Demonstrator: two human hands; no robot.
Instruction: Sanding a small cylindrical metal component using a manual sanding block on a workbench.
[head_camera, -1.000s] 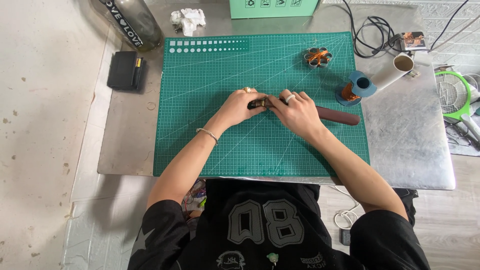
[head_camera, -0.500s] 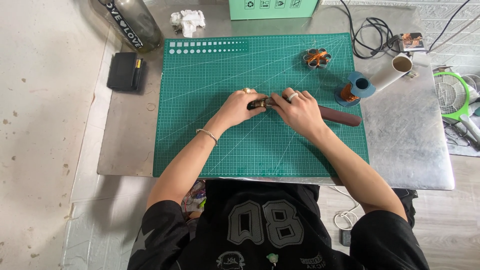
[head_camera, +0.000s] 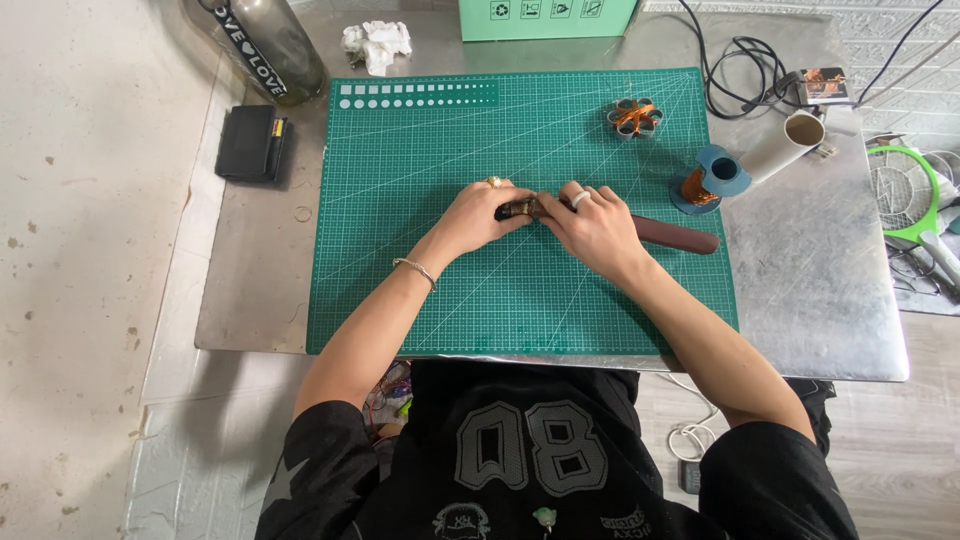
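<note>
A green cutting mat (head_camera: 430, 290) covers the metal table (head_camera: 810, 290). At its middle, the left hand (head_camera: 478, 215) and right hand (head_camera: 592, 218) both pinch a long brown stick (head_camera: 672, 236). A blue spool (head_camera: 712, 178) sits at two o'clock.

Illumination is bright, even and diffuse. The steel worktop (head_camera: 800, 290) shows soft, pale glare toward 3 o'clock, with no blown-out spots. Shadows are faint: a short soft one lies under the hands at centre, and a broader one falls below the worktop's near edge toward 7 o'clock. Focus is sharp throughout. Straight edges bow slightly toward the frame borders.
</note>
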